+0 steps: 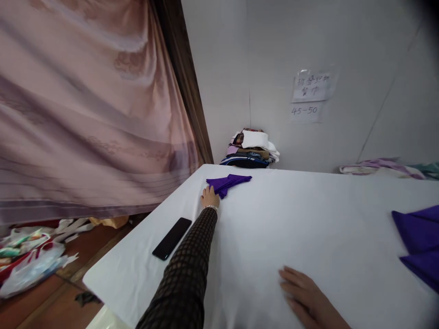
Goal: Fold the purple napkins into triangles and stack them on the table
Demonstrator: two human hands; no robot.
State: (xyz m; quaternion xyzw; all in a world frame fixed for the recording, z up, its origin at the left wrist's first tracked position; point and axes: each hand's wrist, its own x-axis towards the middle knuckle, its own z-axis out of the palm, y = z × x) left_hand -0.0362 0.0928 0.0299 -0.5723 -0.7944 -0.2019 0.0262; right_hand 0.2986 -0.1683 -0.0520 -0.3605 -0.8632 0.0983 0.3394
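My left hand [210, 197] is stretched out to the far left part of the table, its fingers closed on the near edge of a small bunched purple cloth napkin [228, 182]. The fingertips are partly lost against the fabric. Nearer to me, my right hand [302, 290] is over the bare white tabletop with its fingers stretched out and nothing in them; it looks slightly blurred. More purple napkins [420, 235], folded with pointed corners, lie at the right edge of the view.
A black phone [172, 238] lies left of my left forearm on the white-covered table [260, 228]. Behind the far edge are a stack of folded clothes [252, 148] and more fabric [380, 168]. A pink curtain [96, 100] hangs at left; plastic bags [34, 265] sit on the floor.
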